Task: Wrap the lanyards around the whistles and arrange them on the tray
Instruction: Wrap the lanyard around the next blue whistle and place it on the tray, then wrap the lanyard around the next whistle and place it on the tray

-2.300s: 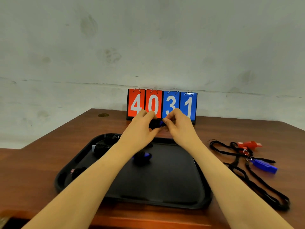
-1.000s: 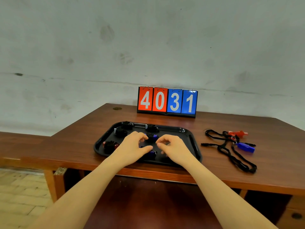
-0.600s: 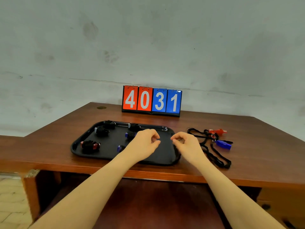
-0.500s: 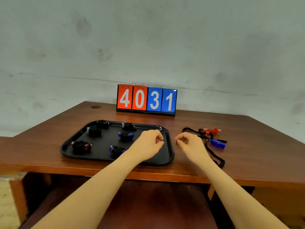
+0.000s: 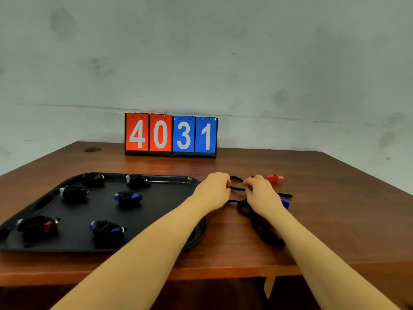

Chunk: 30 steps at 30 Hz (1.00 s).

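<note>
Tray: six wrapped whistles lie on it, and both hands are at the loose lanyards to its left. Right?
Not quite. The head view shows both hands, left and right, at the lanyards to the right of the tray; the six wrapped whistles are correct.

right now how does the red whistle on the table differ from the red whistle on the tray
The red whistle on the table lies bare, its body in full view; the red whistle on the tray is bundled in black cord, with only a patch of red showing. The table one sits on the wood beside the right hand, with loose lanyard nearby; the tray one rests near the black tray's front left corner. Both are red.
</note>
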Available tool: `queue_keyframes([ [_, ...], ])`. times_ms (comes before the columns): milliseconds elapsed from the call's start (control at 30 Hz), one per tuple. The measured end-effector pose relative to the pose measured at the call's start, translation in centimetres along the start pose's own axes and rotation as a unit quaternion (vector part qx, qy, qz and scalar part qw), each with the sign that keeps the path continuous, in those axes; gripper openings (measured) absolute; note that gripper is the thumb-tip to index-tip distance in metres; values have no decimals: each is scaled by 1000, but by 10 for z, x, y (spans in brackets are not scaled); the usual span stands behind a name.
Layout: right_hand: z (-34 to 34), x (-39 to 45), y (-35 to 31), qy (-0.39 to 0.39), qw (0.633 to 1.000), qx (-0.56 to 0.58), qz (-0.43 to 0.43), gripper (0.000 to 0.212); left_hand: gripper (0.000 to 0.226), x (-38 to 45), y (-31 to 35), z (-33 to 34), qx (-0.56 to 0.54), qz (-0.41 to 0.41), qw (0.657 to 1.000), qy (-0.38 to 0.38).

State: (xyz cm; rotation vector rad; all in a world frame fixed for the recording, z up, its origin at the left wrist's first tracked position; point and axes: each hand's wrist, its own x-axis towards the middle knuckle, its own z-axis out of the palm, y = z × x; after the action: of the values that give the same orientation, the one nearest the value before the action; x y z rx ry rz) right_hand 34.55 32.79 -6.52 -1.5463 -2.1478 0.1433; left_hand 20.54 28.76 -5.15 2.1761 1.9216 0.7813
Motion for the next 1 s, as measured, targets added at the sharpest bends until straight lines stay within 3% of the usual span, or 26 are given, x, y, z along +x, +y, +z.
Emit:
queue_keyframes([
  [233, 8, 20, 13, -37, 994, -99, -32, 27, 42, 39, 1, 29, 75, 20, 993, -90],
  [333, 9, 21, 13, -24, 996, -71, -43, 21, 28, 43, 1, 32, 73, 21, 993, -94],
  [400, 9, 20, 11, -5, 999, -22, -45, 18, 20, 43, 0, 28, 63, 19, 995, -77],
  [600, 5, 11, 3, -17, 990, 110, -82, 16, 22, 28, -10, 9, 20, 22, 999, 24],
  [833, 3, 1, -18, -49, 982, 145, -107, 19, 23, -4, -21, -38, -10, 33, 993, 117],
  [1000, 7, -4, -33, -53, 983, 143, -106, 39, 24, -24, -35, -66, 3, 21, 989, 148],
])
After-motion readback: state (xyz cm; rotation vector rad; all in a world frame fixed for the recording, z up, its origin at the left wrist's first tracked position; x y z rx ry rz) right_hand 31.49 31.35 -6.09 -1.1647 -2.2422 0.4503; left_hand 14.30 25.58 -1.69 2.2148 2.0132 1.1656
